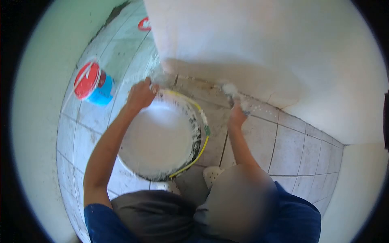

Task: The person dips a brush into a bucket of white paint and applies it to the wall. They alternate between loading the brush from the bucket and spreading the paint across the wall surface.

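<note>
A large round bucket (158, 141) of thick off-white paste stands on the floor before me, its rim smeared with paste and a yellow handle curving round its right side. My left hand (142, 95) is closed above the bucket's far rim. Beside its fingers is a pale blurred shape (164, 79) that I cannot identify. Out to the right, my right hand (238, 115) is closed on a white-smeared tool (230, 90) at the foot of the wall. Blur hides the tool's kind.
A blue tub with a red lid (87, 81) stands on the tiles at the left. Farther back lies a red ring-shaped object (144, 24). The wall (259, 44) rises close beyond my right hand. White specks dot the floor (263, 110). My light clogs (211, 175) are near the bucket.
</note>
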`<control>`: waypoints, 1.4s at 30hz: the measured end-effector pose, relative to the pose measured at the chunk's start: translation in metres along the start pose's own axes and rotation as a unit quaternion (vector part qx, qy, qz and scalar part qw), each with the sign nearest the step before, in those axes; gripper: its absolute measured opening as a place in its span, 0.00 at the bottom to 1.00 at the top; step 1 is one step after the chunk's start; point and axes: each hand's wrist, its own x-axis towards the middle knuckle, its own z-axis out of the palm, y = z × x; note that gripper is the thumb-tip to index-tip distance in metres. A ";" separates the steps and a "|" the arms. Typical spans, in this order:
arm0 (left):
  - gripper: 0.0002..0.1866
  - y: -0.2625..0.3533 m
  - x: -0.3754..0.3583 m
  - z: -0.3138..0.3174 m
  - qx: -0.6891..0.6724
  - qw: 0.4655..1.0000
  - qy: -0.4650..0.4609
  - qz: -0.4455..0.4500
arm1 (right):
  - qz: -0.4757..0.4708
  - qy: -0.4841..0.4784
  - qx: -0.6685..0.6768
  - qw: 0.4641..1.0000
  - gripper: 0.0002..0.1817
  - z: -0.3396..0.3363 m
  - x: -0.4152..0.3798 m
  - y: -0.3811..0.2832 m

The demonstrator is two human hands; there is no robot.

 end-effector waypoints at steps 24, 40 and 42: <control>0.21 -0.003 0.004 0.003 0.040 0.998 -0.046 0.026 | -0.132 -0.714 -0.332 0.602 0.08 0.102 -0.076 -0.109; 0.22 -0.010 0.011 0.007 0.048 0.997 -0.051 0.041 | 0.145 -0.345 0.056 0.926 0.07 -0.049 -0.068 -0.073; 0.21 -0.012 0.014 0.009 0.069 0.994 -0.040 0.071 | 0.118 -0.326 -0.015 0.938 0.07 -0.054 -0.071 -0.065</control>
